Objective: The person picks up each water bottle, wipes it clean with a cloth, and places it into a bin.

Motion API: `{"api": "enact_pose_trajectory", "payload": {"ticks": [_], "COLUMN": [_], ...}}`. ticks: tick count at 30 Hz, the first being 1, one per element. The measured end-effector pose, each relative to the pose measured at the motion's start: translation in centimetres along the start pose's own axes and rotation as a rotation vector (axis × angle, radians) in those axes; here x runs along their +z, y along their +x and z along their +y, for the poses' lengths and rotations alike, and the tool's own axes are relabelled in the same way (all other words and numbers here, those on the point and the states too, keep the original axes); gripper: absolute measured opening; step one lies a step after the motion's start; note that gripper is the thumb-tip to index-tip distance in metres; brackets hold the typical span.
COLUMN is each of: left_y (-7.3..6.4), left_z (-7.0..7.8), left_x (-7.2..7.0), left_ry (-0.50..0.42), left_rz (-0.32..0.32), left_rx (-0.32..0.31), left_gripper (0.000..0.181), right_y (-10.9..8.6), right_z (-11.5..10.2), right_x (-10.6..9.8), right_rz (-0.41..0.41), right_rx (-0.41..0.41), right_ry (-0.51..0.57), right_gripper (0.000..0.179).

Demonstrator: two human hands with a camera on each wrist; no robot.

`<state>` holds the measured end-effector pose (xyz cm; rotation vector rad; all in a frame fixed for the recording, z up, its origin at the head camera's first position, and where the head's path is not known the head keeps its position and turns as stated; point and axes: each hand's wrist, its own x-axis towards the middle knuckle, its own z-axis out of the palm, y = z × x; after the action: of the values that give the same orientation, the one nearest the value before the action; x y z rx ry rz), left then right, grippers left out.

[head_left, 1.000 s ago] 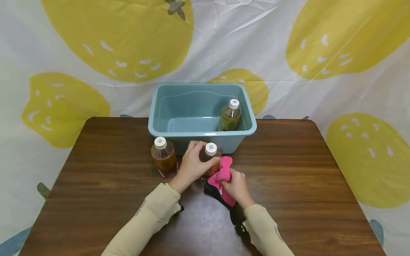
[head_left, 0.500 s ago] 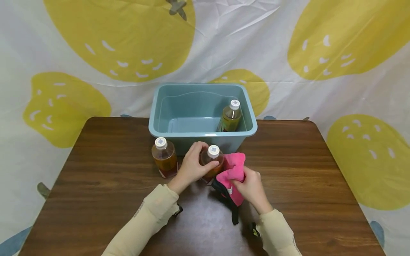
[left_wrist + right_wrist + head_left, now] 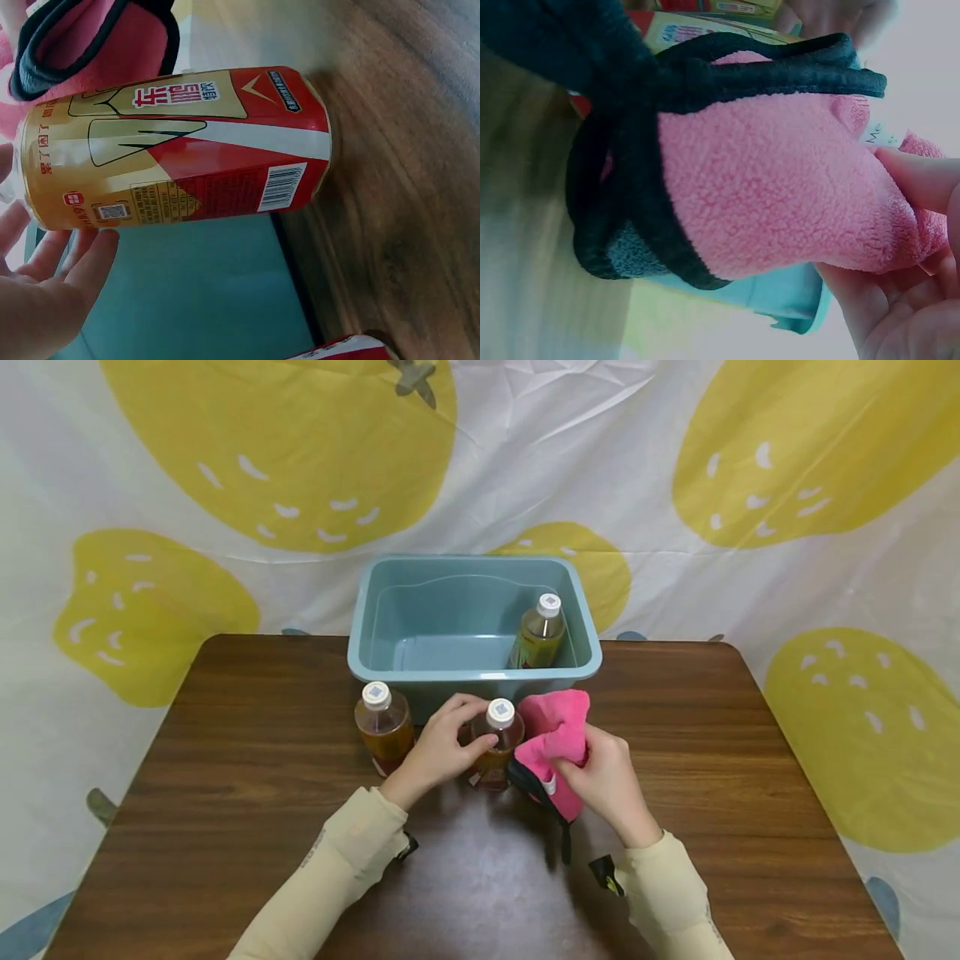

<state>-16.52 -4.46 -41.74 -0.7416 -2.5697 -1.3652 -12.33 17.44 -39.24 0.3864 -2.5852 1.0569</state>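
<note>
A drink bottle [image 3: 497, 768] with a white cap, amber liquid and a red-and-gold label stands upright before the teal bin. My left hand [image 3: 438, 745] is at its left side, fingers and thumb loosely spread near the shoulder; in the left wrist view the fingertips [image 3: 101, 244] lie along its edge. My right hand [image 3: 611, 777] pinches a pink cloth [image 3: 558, 718] with dark edging and a dark hanging strap, just right of that bottle. In the right wrist view the cloth [image 3: 765, 165] is bunched, and a small white tag sticks out near the thumb.
A second amber bottle [image 3: 386, 735] stands left of my left hand, close to the bin's front. Inside the teal bin [image 3: 360, 643], a green-labelled bottle [image 3: 538, 647] leans at the right end. The brown wooden table [image 3: 720, 760] meets a lemon-print curtain [image 3: 337, 460] behind.
My right hand has carried the cloth rightward and slightly away from me, off the bottle. The bottle shifted slightly right, then my left hand loosened and drew back a little leftward.
</note>
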Motion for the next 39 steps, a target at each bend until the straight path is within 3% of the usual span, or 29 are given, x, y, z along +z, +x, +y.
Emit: {"api": "enact_pose_trajectory", "payload": {"ticks": [9, 19, 27, 32, 39], "left_y": [0.5, 0.3, 0.0, 0.1, 0.1], "left_z": [-0.2, 0.1, 0.6, 0.6, 0.3], "left_x": [-0.4, -0.5, -0.2, -0.1, 0.0], "left_ry": [0.023, -0.01, -0.027, -0.017, 0.037], "left_rz": [-0.07, -0.015, 0.016, 0.012, 0.011], "left_rx": [0.02, 0.033, -0.013, -0.008, 0.021], "left_gripper": [0.04, 0.036, 0.032, 0.035, 0.035], "right_y": [2.3, 2.8, 1.3, 0.3, -1.5], "right_z": [-1.4, -1.8, -1.8, -1.1, 1.8], "right_x": [1.0, 1.6, 2.4, 3.0, 5.9], "right_rz": [-0.068, -0.105, -0.025, 0.025, -0.02], "right_rx": [-0.068, -0.048, -0.019, 0.003, 0.064], "right_ry": [0.009, -0.029, -0.022, -0.009, -0.037], "right_gripper": [0.019, 0.022, 0.021, 0.019, 0.016]}}
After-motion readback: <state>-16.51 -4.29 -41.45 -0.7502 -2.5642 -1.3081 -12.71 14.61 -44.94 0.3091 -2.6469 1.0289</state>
